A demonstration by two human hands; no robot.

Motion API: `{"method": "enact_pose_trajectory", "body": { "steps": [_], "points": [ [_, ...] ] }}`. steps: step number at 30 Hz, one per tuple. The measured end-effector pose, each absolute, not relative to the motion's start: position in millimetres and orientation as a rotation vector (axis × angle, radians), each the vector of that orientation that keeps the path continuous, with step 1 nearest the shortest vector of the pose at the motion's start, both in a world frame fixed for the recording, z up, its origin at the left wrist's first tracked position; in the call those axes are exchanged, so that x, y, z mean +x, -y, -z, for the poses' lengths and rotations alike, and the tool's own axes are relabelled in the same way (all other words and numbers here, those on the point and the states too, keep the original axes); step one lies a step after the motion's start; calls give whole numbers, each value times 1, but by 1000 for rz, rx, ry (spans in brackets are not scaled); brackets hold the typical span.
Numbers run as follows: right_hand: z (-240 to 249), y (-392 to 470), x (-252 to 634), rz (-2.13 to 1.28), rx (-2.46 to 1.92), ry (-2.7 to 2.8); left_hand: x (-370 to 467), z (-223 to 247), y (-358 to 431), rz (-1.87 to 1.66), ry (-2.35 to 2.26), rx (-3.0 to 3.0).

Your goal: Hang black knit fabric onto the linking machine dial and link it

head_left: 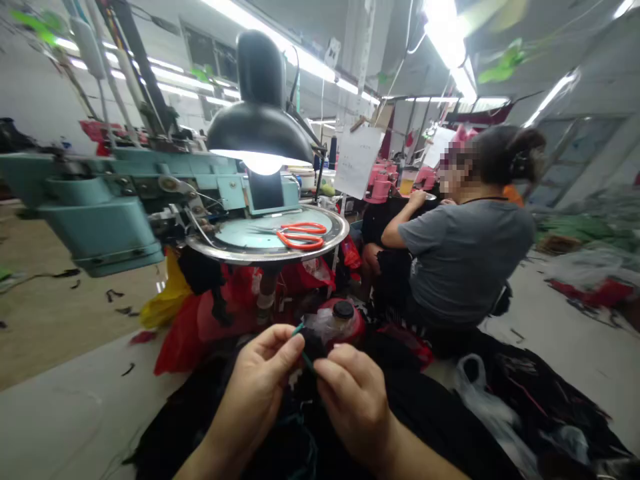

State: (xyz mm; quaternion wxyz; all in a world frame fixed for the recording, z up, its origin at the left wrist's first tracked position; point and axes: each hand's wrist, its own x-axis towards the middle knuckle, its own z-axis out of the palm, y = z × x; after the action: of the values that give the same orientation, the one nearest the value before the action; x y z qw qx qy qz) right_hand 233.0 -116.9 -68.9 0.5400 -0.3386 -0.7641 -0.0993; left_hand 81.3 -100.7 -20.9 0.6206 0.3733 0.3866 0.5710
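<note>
Both hands meet low in the middle of the head view, over black cloth (425, 407) spread below them. My left hand (265, 373) pinches the upper end of a thin green strip (307, 361) between thumb and fingers. My right hand (353, 397) has its fingers closed at the strip's lower end. A small dark piece, partly hidden, is behind the strip between the hands. Beyond them, red-handled scissors (305, 235) lie on the round metal plate (210, 250) of a turquoise machine (105, 227), apart from both hands.
A lit black lamp (260, 127) hangs over the plate. Red plastic bags (187, 333) and a container with a black cap (343, 310) stand beneath it. At the right sits a person in a grey shirt (465, 253). A clear plastic bag (480, 393) lies on the right.
</note>
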Motion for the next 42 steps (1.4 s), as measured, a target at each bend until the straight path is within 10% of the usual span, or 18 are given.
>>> {"method": "enact_pose_trajectory", "body": {
  "steps": [13, 42],
  "points": [
    [38, 63, 262, -1694, -560, 1355, 77, 11, 88, -1191, -950, 1302],
    [74, 65, 237, -1768, -717, 948, 69, 43, 95, -953, -776, 857]
  ]
}}
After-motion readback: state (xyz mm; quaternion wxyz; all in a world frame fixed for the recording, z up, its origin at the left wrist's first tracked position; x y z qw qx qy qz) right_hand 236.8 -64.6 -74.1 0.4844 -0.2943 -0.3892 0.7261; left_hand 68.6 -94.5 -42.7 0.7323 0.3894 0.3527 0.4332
